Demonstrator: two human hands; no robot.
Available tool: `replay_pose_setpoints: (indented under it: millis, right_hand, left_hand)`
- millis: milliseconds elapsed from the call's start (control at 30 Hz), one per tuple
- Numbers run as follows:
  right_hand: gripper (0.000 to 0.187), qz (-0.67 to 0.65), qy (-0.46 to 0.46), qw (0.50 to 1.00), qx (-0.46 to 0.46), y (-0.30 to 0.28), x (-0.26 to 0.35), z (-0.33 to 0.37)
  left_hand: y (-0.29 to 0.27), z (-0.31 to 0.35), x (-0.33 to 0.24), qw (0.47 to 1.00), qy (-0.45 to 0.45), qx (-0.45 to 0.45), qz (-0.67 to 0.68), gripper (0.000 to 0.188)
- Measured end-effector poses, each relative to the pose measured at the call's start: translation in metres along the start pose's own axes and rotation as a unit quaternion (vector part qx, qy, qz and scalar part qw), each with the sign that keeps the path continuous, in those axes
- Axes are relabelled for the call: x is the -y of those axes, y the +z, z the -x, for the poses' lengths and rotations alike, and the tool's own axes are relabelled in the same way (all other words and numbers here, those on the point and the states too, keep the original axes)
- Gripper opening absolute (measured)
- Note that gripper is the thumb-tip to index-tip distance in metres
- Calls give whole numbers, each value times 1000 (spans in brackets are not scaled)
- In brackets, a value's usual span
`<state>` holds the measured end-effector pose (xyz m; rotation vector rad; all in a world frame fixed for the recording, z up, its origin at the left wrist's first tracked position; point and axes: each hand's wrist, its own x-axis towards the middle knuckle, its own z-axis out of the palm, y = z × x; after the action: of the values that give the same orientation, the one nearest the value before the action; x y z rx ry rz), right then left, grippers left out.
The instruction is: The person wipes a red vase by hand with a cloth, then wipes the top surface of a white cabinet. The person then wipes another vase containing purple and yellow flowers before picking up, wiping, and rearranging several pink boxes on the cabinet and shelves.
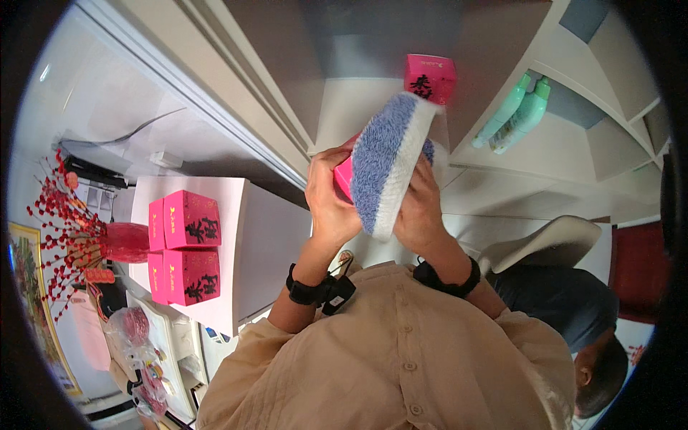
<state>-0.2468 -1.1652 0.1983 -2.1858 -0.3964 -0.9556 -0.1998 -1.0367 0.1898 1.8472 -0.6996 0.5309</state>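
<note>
Both hands are raised in front of my chest, close together. My left hand is closed round a pink box, most of which is hidden behind a cloth. My right hand grips that fluffy blue and white cloth, which is folded over and bulges across the box's right side. The right fingertips are hidden behind the cloth. Just beyond the hands, another pink box with black lettering stands on a pale shelf.
Several matching pink boxes are stacked on a white cabinet at the left, beside a red vase with berry sprigs. Green bottles stand in a cubby at the right. A pale chair and another person are at the lower right.
</note>
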Motion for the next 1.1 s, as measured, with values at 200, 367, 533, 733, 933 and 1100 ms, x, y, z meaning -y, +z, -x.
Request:
replay_pose_setpoints:
  millis: [200,367,533,733,933,1100]
  right_hand:
    - [33,-58,-161,979,115,12,24,7]
    - [33,-158,63,984,48,3,-5,8]
    - [38,-91,-107,987,75,6,30,11]
    - [25,-121,29,991,42,-3,4,12]
    - [38,-440,347,827,30,9,-17,67]
    - [42,-30,74,989,124,17,-18,80]
  left_hand:
    - [-18,36,21,956,-192,-62,213,33]
    - [-31,21,-11,997,-27,-70,0,45]
    - [-32,28,-7,994,-102,-35,18,48]
    - [-41,22,-21,995,-54,-47,68,50]
    - [-44,23,-28,959,-167,-33,225,61]
    - [-45,24,-24,896,-232,-84,370,53]
